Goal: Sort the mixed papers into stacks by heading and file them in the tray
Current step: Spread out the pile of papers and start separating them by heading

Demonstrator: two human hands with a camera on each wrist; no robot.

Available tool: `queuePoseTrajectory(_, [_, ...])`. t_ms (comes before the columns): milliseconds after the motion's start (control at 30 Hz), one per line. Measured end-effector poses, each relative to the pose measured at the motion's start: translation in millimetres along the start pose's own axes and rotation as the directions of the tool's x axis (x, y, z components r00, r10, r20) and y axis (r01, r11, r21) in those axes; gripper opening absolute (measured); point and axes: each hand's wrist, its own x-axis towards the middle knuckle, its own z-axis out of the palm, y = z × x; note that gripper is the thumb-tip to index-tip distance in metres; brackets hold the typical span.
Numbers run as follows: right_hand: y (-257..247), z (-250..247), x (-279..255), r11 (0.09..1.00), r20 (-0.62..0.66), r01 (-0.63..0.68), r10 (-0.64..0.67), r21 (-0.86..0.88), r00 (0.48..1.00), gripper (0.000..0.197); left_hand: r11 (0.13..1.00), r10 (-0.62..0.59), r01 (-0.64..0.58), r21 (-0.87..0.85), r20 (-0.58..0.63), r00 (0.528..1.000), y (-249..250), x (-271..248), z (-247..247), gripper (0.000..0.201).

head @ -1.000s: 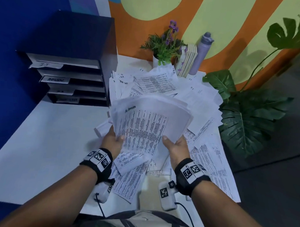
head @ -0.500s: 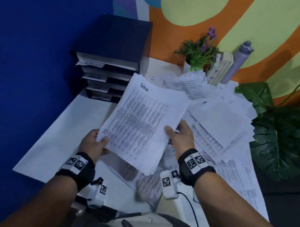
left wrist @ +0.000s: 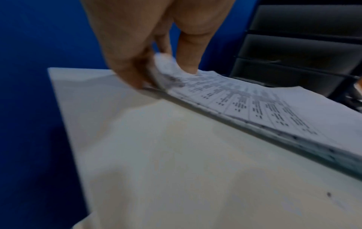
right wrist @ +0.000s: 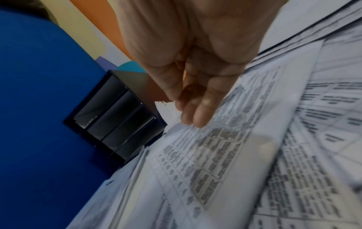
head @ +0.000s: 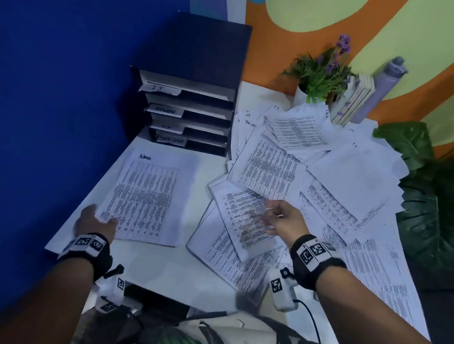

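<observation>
You've just brought the Admin stack (head: 148,197) down out of the air: half a second ago both your hands held it up in front of you, and now it lies flat on the bare left part of the worktop (head: 165,272), in front of the tray (head: 192,114) and well apart from the pile (head: 310,180) on the right. That reads as one heading now having its own place, so sorting has begun but is far from done; most sheets are still mixed, and I judge nothing has been filed in the tray's slots so far.

Your left hand (head: 94,222) is at the stack's near left corner. The left wrist view shows the fingers (left wrist: 188,51) pinching that corner, which curls up between thumb and fingers, so you have not yet let go. The stack's long edge looks fairly square there.

Your right hand (head: 283,217) has come off the stack and swung back over the pile. Its fingers (right wrist: 197,111) are loosely extended, palm down, hanging just above a printed sheet (head: 245,218) and holding nothing; whether the tips touch the paper I cannot tell, the frame being blurred. You'll likely want to read that sheet's heading before lifting it.
</observation>
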Motion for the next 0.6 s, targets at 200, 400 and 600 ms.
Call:
queuePoseTrajectory(200, [35.7,-26.7,4.2,0.982,-0.076,-0.034,0.020,-0.187,0.997,0.014,0.956,0.258,-0.249,0.153,-0.042,0.965,75.1,-26.1,20.7,0.070])
queuePoseTrajectory(400, [54.7,-97.2,11.2,0.969,-0.202,-0.091,0.044,-0.230,0.978,0.019,0.869,0.493,-0.459,-0.183,0.264,0.829,156.5,-54.5,70.9,0.055])
queuePoseTrajectory(600, [66.7,-186.9,29.2,0.970,-0.395,-0.147,0.061,-0.192,0.917,0.026,0.899,0.438,-0.392,-0.194,0.397,0.807,220.1,-79.5,115.8,0.063])
